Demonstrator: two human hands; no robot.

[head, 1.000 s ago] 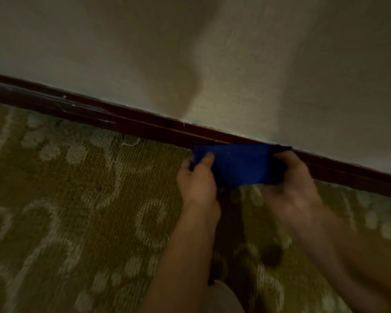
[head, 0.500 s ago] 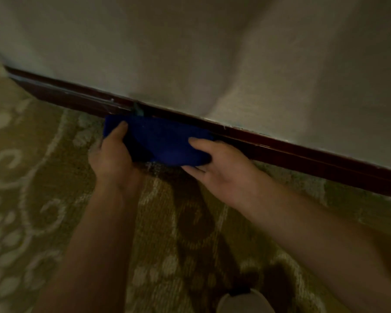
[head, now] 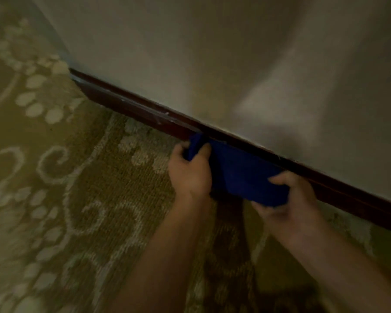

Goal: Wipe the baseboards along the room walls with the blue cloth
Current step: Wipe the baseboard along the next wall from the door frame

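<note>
- Your left hand (head: 190, 175) pinches the blue cloth's (head: 242, 177) bunched left end.
- Your right hand (head: 291, 199) grips its right end, thumb on top.
- The cloth stretches between them, pressed against the dark baseboard (head: 133, 107), above the patterned carpet (head: 77, 177).

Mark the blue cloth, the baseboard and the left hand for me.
blue cloth (head: 242, 175): head view, middle of its flat face.
baseboard (head: 131, 109): head view, bare dark stretch left of the cloth.
left hand (head: 191, 175): head view, back of the hand.
</note>
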